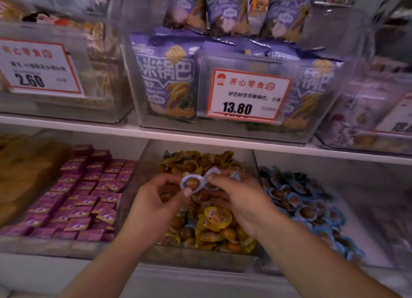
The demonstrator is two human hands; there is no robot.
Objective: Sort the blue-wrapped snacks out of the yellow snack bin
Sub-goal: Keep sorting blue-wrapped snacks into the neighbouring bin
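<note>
Head view: at centre frame, above the yellow snack bin (254,164), the left hand (156,204) and right hand (240,197) together pinched a blue-wrapped snack (192,183) by its crimped rim, each grip closed on it. Judged light, with a thin, slick wrapper over a firm core; the flat rim offered the surest hold. The blue snack bin (312,208) lay lower right.
</note>
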